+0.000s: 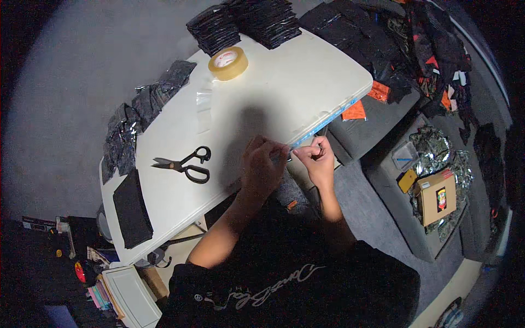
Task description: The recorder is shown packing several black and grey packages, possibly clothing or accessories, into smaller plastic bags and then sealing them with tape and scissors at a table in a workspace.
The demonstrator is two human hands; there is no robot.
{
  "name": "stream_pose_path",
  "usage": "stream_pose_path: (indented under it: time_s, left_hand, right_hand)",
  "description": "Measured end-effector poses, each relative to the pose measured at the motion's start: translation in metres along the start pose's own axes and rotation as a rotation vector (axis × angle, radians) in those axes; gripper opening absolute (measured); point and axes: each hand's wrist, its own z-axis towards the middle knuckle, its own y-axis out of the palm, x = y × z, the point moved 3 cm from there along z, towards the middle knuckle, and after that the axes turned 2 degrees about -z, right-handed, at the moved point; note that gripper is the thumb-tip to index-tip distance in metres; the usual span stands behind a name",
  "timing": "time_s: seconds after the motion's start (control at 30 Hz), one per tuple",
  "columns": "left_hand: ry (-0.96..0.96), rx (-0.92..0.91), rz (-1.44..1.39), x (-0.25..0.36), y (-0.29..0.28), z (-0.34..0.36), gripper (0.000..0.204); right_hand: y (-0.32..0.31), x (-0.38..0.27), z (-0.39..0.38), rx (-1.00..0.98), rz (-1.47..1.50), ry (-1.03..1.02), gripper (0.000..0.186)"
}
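Observation:
My left hand (264, 164), in shadow, is at the white table's near edge with thumb and fingers pinched together. Close beside it on the right, my right hand (318, 159) pinches too, just off the edge. Whatever lies between the fingertips is too small to make out. A blue printed strip (328, 121) runs along the table edge up to the hands. To the left, black-handled scissors (186, 165) lie with blades slightly apart. Farther back sits a roll of yellowish clear tape (237, 70), with a clear plastic piece (203, 106) flat below it.
Stacks of black plastic packages (268, 24) stand at the table's far end. Crumpled black plastic (123, 131) and a folded black sheet (133, 210) line the left edge. A grey sofa seat (377, 180) at right holds a cardboard box (437, 197). Orange packets (354, 111) lie beyond the table.

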Motion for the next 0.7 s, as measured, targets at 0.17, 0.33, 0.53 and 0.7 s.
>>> stream_pose_path:
  time_s: [0.17, 0.33, 0.53, 0.7]
  left_hand:
    - [0.045, -0.012, 0.090, -0.009, 0.007, -0.001, 0.010]
    - [0.049, -0.013, 0.128, -0.005, 0.005, -0.001, 0.010]
    - [0.023, -0.020, 0.113, 0.000, 0.000, 0.000, 0.010]
    - [0.123, 0.003, 0.098, -0.001, -0.002, 0.001, 0.009]
  right_hand:
    - [0.000, -0.009, 0.006, 0.015, -0.160, -0.013, 0.039]
    - [0.004, -0.025, 0.010, 0.044, -0.319, -0.063, 0.041]
    - [0.010, -0.031, 0.010, 0.107, -0.407, -0.116, 0.041]
    - [0.011, -0.029, 0.005, 0.130, -0.403, -0.145, 0.045]
